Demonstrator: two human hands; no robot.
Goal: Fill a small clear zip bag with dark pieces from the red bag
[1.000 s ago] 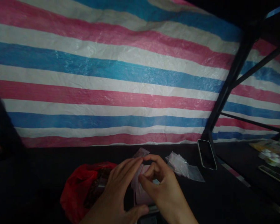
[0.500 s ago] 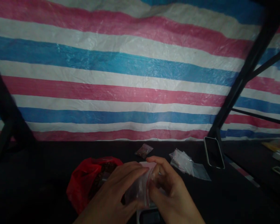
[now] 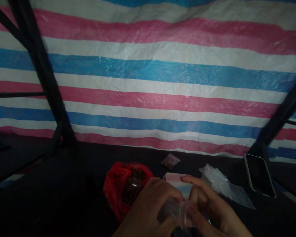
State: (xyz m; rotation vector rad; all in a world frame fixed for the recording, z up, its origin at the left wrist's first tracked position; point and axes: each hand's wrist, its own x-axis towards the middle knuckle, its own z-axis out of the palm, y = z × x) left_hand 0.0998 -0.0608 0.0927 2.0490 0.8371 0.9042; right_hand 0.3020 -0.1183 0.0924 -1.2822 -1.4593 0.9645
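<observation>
Striped tarp behind, left hand (image 3: 148, 210) and right hand (image 3: 212, 207) both pinching small clear bag (image 3: 174, 210) between them

A makeshift market-stall or tent workspace: beyond the hands, a striped red, white and blue tarpaulin (image 3: 148, 82) serves as the back wall, braced by dark metal frame poles (image 3: 43, 75) at either side, above a dark cloth-covered table (image 3: 51, 184) laid with small packing goods.
</observation>
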